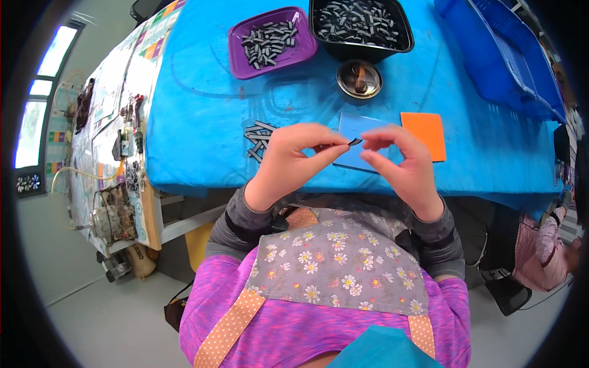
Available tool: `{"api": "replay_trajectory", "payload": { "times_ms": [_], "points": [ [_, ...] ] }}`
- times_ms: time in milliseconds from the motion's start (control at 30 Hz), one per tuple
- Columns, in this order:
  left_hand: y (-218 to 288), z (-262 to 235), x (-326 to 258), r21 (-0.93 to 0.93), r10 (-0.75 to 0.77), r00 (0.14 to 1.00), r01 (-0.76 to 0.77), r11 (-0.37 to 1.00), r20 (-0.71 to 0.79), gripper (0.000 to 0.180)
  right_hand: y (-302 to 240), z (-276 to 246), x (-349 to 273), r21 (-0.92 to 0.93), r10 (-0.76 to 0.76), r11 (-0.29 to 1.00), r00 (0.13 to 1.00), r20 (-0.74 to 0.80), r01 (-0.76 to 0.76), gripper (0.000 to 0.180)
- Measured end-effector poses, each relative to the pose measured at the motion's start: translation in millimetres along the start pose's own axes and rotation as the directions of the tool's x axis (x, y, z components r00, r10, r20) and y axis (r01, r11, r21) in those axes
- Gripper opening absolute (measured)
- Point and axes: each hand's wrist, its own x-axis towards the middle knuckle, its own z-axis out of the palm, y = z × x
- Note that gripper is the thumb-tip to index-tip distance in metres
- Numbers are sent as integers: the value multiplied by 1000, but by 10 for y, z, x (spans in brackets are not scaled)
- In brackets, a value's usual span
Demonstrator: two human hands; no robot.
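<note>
Nearest the wearer, above a flowered grey apron, the left hand (293, 161) and the right hand (402, 161) meet over the near edge of the blue-covered table (202, 122), their thumbs and forefingers pinched shut on a small dark curved piece (355, 141) held between them. Just beyond lie a light blue square sheet (357, 126), an orange square pad (424, 133) and a little pile of dark strips (257, 138). Farther off stand a round metal dish (359, 79), a purple tray of dark strips (270, 40) and a black tray (361, 26) filled with the same.
</note>
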Motion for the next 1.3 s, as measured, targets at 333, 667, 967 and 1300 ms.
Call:
{"api": "replay_trajectory", "payload": {
  "times_ms": [333,667,967,1300],
  "points": [
    [-28,91,131,-182,25,999,-30,983,-26,13,88,72,157,-61,-207,977,975,-78,202,9],
    [-24,159,127,-209,-118,991,102,973,-65,13,91,58,175,310,140,945,986,-95,-104,11],
    [-13,203,172,-154,-110,992,98,983,-67,18,117,-48,175,258,197,948,980,-15,-186,11],
    [-37,326,198,-454,-312,950,273,848,-13,18,135,-24,149,361,199,921,972,-124,-143,11]
  ]
}}
